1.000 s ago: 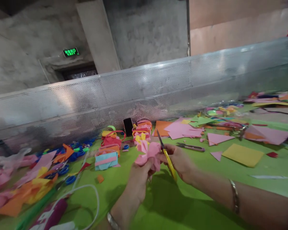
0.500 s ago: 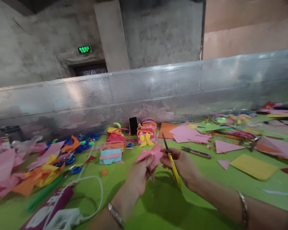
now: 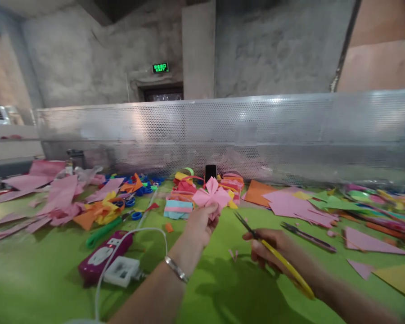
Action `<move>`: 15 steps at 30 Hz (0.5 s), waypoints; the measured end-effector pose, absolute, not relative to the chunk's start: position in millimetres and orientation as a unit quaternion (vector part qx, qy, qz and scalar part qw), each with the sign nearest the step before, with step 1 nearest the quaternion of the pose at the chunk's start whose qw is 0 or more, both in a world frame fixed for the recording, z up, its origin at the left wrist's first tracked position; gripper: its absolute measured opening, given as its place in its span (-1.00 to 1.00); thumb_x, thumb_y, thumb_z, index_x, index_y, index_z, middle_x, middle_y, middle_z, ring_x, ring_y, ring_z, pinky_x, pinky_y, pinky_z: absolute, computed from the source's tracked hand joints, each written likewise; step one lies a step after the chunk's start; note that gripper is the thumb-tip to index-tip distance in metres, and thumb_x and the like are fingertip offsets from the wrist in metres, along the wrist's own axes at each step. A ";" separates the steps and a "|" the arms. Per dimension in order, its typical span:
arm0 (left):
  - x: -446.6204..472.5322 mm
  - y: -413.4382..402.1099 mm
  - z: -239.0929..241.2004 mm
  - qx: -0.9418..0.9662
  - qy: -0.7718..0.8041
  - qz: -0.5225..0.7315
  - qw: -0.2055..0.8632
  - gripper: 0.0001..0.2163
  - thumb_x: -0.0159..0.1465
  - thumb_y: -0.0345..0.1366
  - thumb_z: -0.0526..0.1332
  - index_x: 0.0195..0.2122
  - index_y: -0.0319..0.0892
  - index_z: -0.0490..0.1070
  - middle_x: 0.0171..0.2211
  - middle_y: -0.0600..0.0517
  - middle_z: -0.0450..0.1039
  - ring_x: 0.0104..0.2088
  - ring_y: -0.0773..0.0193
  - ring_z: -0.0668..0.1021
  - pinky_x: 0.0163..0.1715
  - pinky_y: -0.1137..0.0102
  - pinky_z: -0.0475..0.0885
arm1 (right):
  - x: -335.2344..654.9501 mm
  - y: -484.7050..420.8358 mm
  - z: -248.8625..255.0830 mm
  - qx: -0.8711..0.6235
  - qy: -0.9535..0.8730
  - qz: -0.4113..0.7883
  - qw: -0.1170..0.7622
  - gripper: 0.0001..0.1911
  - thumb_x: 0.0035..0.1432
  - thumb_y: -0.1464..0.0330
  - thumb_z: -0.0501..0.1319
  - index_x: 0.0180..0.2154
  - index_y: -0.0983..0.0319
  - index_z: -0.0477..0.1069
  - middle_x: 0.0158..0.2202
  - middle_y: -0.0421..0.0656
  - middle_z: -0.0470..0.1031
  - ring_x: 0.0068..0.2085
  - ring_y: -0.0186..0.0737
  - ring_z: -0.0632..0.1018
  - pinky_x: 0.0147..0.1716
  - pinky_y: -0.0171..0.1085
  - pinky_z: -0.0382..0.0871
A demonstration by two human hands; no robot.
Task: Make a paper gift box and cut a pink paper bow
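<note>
My left hand [image 3: 200, 225] is closed on a pink folded paper bow [image 3: 211, 197] and holds it up above the green table [image 3: 47, 279]. My right hand [image 3: 272, 249], lower and to the right, grips yellow-handled scissors [image 3: 273, 252] whose dark blades point up-left, away from the bow. Tiny pink paper snippets [image 3: 234, 254] lie on the table between my hands. Both wrists wear a metal bangle.
Small paper boxes and bows [image 3: 189, 195] and a black phone [image 3: 210, 172] stand by a perforated metal barrier [image 3: 290, 130]. Pink and orange sheets [image 3: 290, 202] and another pair of scissors [image 3: 307, 237] lie right. A power strip with white adapter [image 3: 111, 263] lies left, near paper scraps [image 3: 64, 202].
My hands have drawn apart: the left lifted the pink bow up, the right dropped down and right with the scissors. The view has swung left, showing more of the table's left side.
</note>
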State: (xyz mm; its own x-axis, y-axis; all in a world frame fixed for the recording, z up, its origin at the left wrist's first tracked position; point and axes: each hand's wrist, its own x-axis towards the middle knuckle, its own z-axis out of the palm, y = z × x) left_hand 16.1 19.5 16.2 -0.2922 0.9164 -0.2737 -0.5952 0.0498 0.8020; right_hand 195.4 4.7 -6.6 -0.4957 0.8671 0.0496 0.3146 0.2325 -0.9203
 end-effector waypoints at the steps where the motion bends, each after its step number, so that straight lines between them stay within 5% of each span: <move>1: 16.3 19.4 15.8 0.177 0.451 0.664 0.569 -0.82 0.08 -0.56 0.22 -0.62 -0.26 0.34 -0.71 0.13 0.35 -0.71 0.53 0.38 -0.67 0.64 0.32 | 194.9 4.1 -7.0 -0.399 -0.742 0.463 0.276 -0.49 -0.04 0.03 0.14 -0.25 0.35 0.41 -0.57 -0.19 0.37 -0.55 -0.33 0.38 -0.60 -0.35 0.17; 7: 25.0 13.1 16.2 0.201 0.446 0.641 0.592 -0.77 0.02 -0.55 0.27 -0.69 -0.25 0.29 -0.77 0.16 0.27 -0.73 0.53 0.35 -0.70 0.64 0.30 | 193.7 3.5 -8.7 -0.438 -0.722 0.466 0.264 -0.31 -0.09 -0.08 0.08 -0.15 0.38 0.36 -0.54 -0.18 0.36 -0.56 -0.35 0.34 -0.64 -0.38 0.09; 15: 30.2 7.5 16.5 0.250 0.429 0.623 0.604 -0.79 -0.09 -0.52 0.36 -0.68 -0.24 0.31 -0.74 0.16 0.28 -0.71 0.53 0.34 -0.64 0.62 0.32 | 195.9 -1.3 -4.8 -0.420 -0.715 0.472 0.300 -0.53 -0.03 -0.02 0.14 -0.39 0.28 0.39 -0.67 -0.33 0.09 -0.65 -0.45 0.11 -0.72 -0.42 -0.06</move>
